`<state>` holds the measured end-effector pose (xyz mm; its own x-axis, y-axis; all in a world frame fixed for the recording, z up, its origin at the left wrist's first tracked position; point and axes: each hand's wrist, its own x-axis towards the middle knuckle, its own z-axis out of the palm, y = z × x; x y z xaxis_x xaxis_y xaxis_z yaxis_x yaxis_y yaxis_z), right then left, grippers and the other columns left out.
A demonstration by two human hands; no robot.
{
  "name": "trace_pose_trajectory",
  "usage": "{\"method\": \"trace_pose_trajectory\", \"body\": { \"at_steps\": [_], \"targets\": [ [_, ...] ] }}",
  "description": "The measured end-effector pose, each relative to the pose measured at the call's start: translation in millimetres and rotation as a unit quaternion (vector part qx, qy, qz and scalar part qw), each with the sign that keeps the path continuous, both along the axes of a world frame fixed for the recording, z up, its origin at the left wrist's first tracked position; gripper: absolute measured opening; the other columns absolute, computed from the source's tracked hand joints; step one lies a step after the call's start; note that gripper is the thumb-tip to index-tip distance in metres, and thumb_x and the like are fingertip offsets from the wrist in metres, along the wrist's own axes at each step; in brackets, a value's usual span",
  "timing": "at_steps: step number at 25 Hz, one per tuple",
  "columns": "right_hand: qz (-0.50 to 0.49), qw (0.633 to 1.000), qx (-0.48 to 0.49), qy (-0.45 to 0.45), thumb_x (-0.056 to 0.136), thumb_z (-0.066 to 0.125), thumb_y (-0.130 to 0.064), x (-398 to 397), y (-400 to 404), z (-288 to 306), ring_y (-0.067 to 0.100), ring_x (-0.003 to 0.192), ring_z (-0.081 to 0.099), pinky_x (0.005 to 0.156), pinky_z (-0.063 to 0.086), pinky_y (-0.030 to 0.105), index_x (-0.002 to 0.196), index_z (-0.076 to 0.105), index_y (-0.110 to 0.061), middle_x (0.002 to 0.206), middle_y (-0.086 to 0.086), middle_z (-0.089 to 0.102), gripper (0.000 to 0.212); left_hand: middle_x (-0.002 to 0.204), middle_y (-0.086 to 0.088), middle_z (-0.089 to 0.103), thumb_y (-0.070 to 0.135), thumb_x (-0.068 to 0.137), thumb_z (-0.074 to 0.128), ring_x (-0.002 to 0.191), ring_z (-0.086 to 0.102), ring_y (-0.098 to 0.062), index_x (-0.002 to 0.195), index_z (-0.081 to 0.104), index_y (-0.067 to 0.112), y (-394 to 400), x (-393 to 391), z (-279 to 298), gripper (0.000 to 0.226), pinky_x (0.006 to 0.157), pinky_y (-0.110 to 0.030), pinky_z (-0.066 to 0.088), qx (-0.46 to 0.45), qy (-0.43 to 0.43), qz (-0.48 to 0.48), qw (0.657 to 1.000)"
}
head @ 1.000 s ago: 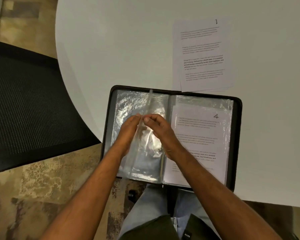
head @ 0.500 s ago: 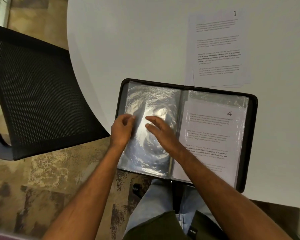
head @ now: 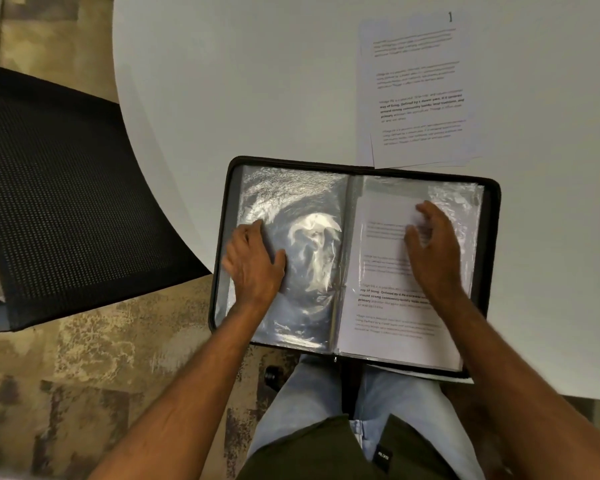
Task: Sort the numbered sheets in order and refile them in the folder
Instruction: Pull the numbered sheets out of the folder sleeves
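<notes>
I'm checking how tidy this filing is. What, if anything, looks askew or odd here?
The loose stack of sheets beyond the folder is fanned unevenly, with lower pages jutting out at its near corners. The empty sleeve under the left hand is heavily crinkled. Nothing looks torn or spilled.

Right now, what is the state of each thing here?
Folder: open flat at the table edge.
Left sleeve: empty, held down by the left hand.
Right sleeve: holds a sheet, right hand on it.
Sheet 1: loose, on top of the stack.
</notes>
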<state>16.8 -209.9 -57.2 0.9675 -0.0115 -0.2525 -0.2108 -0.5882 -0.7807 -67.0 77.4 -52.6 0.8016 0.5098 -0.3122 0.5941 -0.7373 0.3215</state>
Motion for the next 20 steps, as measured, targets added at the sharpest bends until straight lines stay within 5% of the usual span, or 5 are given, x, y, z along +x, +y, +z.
{"method": "trace_pose_trajectory", "body": {
  "at_steps": [5, 10, 17, 20],
  "targets": [
    [0.073, 0.984, -0.158, -0.042, 0.098, 0.064, -0.030, 21, -62, -21, 0.026, 0.152, 0.030, 0.125, 0.027, 0.044, 0.157, 0.033, -0.009, 0.165, 0.010, 0.031, 0.069, 0.141, -0.005, 0.040, 0.028, 0.088, 0.072, 0.129, 0.035, -0.024, 0.140, 0.049, 0.022, -40, 15, 1, 0.057, 0.104, -0.040, 0.025, -0.042, -0.032, -0.136, 0.989],
    [0.110, 0.937, -0.331, -0.010, 0.099, 0.040, -0.061, 19, -75, -32, 0.040, 0.156, 0.008, 0.121, 0.017, 0.059, 0.161, 0.021, -0.011, 0.171, 0.016, 0.008, 0.083, 0.136, -0.001, 0.043, 0.029, 0.092, 0.067, 0.125, 0.037, -0.020, 0.136, 0.053, 0.023, -80, 52, 2, 0.047, 0.105, -0.041, 0.029, -0.080, -0.055, -0.202, 0.974],
    [0.104, 0.944, -0.300, -0.091, 0.103, 0.055, -0.040, 17, -76, -27, 0.034, 0.156, 0.015, 0.123, 0.019, 0.052, 0.150, 0.051, -0.023, 0.169, 0.012, 0.020, 0.050, 0.146, -0.007, 0.041, 0.035, 0.096, 0.061, 0.133, 0.035, -0.026, 0.146, 0.047, 0.022, -117, 124, 7, 0.053, 0.108, -0.045, 0.029, -0.084, -0.052, -0.293, 0.951],
    [0.084, 0.956, -0.265, -0.094, 0.102, 0.058, -0.032, 16, -77, -21, 0.033, 0.149, 0.032, 0.119, 0.029, 0.052, 0.145, 0.056, -0.023, 0.163, 0.011, 0.035, 0.044, 0.137, -0.005, 0.050, 0.035, 0.097, 0.061, 0.126, 0.044, -0.026, 0.141, 0.054, 0.024, -128, 152, 6, 0.046, 0.101, -0.040, 0.030, -0.067, -0.058, -0.339, 0.937]
  ]
}}
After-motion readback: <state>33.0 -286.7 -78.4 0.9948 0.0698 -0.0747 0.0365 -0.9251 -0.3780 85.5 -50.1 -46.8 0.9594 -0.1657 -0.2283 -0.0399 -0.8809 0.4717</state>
